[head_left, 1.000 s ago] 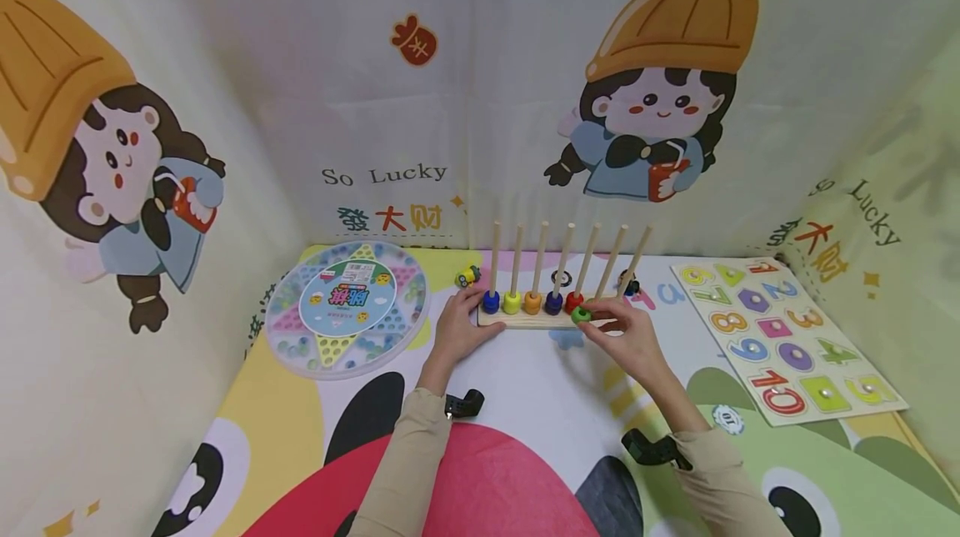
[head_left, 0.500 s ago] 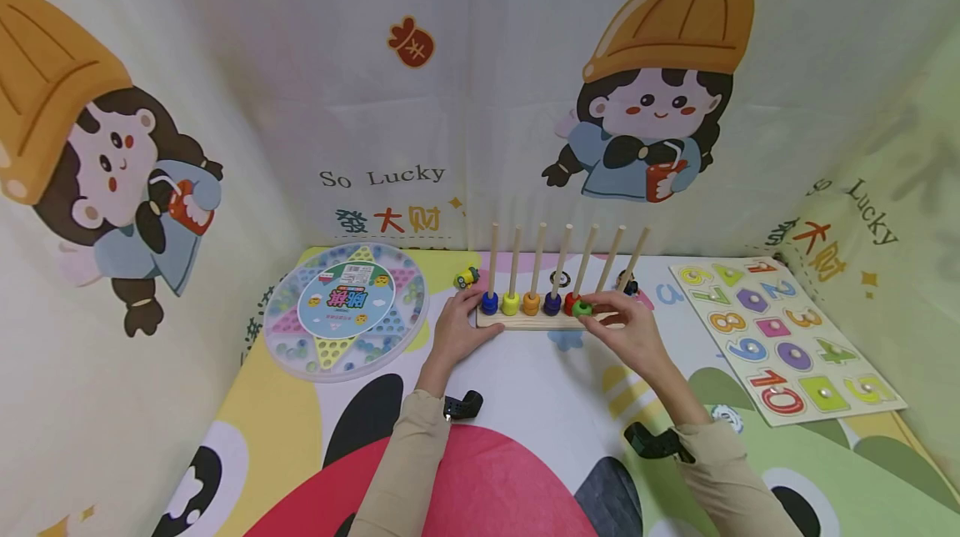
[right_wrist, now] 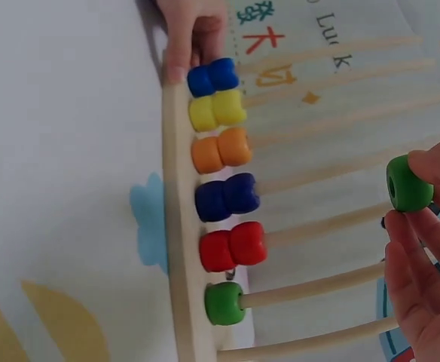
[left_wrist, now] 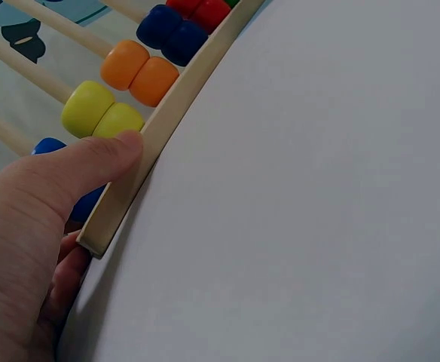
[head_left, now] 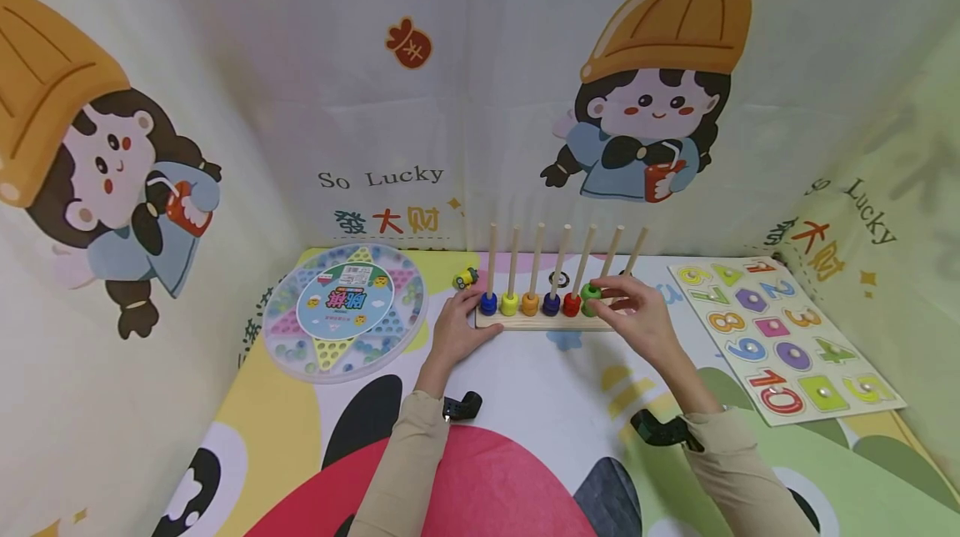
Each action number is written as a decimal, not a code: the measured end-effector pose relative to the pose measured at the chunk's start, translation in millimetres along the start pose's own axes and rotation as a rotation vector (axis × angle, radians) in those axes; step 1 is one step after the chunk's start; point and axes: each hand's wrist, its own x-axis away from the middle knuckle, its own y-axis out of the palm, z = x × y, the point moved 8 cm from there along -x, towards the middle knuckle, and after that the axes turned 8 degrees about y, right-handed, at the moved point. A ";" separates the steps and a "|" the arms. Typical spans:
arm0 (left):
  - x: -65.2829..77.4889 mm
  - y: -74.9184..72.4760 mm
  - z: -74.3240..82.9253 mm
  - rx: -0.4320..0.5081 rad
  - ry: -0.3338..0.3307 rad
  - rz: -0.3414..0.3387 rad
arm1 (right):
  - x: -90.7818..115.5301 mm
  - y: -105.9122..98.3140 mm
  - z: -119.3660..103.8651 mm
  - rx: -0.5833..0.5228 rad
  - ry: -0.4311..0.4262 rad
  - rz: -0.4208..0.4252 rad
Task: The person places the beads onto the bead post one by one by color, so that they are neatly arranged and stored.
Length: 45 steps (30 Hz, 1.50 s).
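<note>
A wooden peg rack (head_left: 525,323) holds a row of upright rods. Stacked bead pairs sit low on them: blue (right_wrist: 213,78), yellow (right_wrist: 218,110), orange (right_wrist: 221,150), dark blue (right_wrist: 227,197) and red (right_wrist: 233,246). One green bead (right_wrist: 224,303) sits at the foot of the second rod from the right. My left hand (head_left: 456,327) grips the rack's left end, thumb on its front edge (left_wrist: 118,196). My right hand (head_left: 636,318) pinches another green bead (right_wrist: 410,184) between thumb and fingers, off the rods, with its hole facing the rack in the right wrist view.
A round Chinese checkers board (head_left: 345,312) lies to the left. At the right is a number-and-shape puzzle board (head_left: 780,337). A small yellow-green toy (head_left: 466,277) sits behind the rack's left end. A printed cloth (head_left: 510,103) hangs behind the table.
My right hand has risen and moved slightly right with the green bead, from low in front of the rack to above the other green bead. My left hand stays on the rack's end.
</note>
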 end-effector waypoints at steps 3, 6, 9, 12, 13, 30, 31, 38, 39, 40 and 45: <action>0.4 -0.2 -0.2 -0.005 -0.009 -0.007 | -3.3 -5.0 -3.5 0.004 -0.001 0.025; 0.5 -0.1 -0.6 -0.005 -0.024 -0.016 | -6.6 -10.9 -8.1 -0.002 -0.015 0.054; 0.3 0.0 -0.5 0.003 -0.035 -0.020 | -10.0 -17.6 -12.9 -0.018 -0.029 0.088; 0.2 -0.1 -0.2 0.017 -0.039 -0.017 | -13.3 -24.0 -17.7 -0.015 -0.033 0.122; 0.3 -0.1 -0.3 0.017 -0.038 -0.014 | -14.4 -25.9 -19.2 -0.014 -0.032 0.133; -0.9 -0.2 -1.3 0.049 -0.021 -0.015 | -44.3 -51.9 -5.9 -0.014 -0.021 0.307; -0.7 -0.4 -1.4 0.047 -0.022 -0.017 | -45.4 -52.0 -5.6 -0.003 -0.016 0.314; -3.4 -0.2 -1.0 0.039 -0.017 -0.023 | -51.4 -53.1 -5.9 0.051 0.009 0.347; -3.4 0.4 -1.5 0.037 -0.020 -0.027 | -51.9 -53.0 -5.8 0.057 0.012 0.349; -3.2 0.9 -2.0 0.038 -0.023 -0.031 | -52.3 -52.7 -5.6 0.063 0.015 0.349; -1.7 1.9 -5.3 0.025 -0.032 -0.035 | -54.6 -50.0 -5.0 0.093 0.027 0.347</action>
